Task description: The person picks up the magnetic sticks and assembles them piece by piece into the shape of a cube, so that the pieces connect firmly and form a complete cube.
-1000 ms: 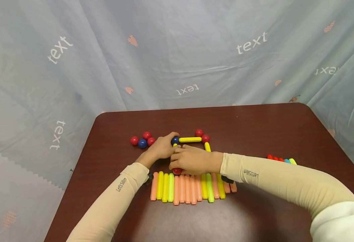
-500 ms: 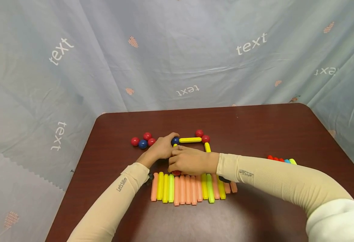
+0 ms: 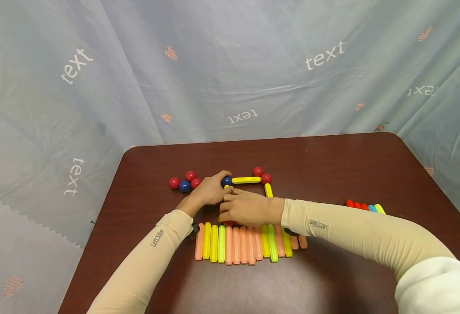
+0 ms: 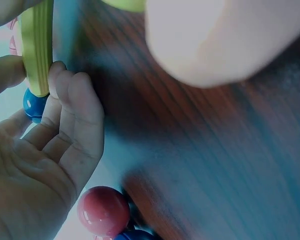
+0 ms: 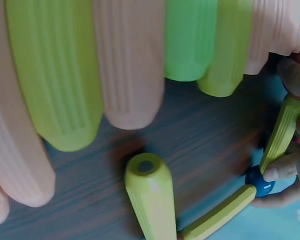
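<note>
My left hand (image 3: 211,189) pinches a yellow magnetic stick (image 4: 37,45) near the blue ball (image 3: 226,181) at its far end. One left finger reaches behind that ball. My right hand (image 3: 249,208) lies close beside the left, its fingers curled over the red ball (image 3: 228,223) at the stick's near end; the hand mostly covers this ball. From the blue ball a second yellow stick (image 3: 246,180) runs right to another red ball (image 3: 266,179). A third yellow stick (image 3: 268,190) comes toward me from there, its near end loose in the right wrist view.
A row of orange, yellow and green sticks (image 3: 243,246) lies just in front of the hands. Several red and blue balls (image 3: 184,186) sit at left. One more red ball (image 3: 258,171) touches the far corner. Red, blue and green sticks (image 3: 365,206) lie at right, partly behind the sleeve.
My right hand has shifted slightly left and now covers more of the near red ball. The left hand keeps its hold on the stick.
</note>
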A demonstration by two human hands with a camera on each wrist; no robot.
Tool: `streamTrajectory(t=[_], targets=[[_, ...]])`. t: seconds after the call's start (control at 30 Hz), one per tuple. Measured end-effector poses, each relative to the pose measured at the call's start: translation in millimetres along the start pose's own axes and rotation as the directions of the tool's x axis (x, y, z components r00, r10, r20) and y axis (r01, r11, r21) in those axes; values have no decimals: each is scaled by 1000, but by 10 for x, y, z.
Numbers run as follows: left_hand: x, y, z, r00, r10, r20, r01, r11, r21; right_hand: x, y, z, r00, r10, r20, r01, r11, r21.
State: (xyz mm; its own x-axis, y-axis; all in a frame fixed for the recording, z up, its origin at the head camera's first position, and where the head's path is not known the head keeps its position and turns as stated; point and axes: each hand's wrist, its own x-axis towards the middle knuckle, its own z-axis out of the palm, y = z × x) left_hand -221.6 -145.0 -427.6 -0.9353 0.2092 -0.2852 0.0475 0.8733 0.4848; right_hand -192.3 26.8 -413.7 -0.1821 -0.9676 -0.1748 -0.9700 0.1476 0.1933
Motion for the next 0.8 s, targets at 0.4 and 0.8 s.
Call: streamTrajectory(t=[0.4, 0.8], targets=[[-7, -11, 21, 1000, -1, -2, 1, 1000, -17, 6, 2, 67, 990, -118, -73, 117, 993, -14], [-28, 22, -5, 1000, -4, -15, 4, 1000, -12, 18, 10, 89, 980, -173, -99, 170, 985, -39]])
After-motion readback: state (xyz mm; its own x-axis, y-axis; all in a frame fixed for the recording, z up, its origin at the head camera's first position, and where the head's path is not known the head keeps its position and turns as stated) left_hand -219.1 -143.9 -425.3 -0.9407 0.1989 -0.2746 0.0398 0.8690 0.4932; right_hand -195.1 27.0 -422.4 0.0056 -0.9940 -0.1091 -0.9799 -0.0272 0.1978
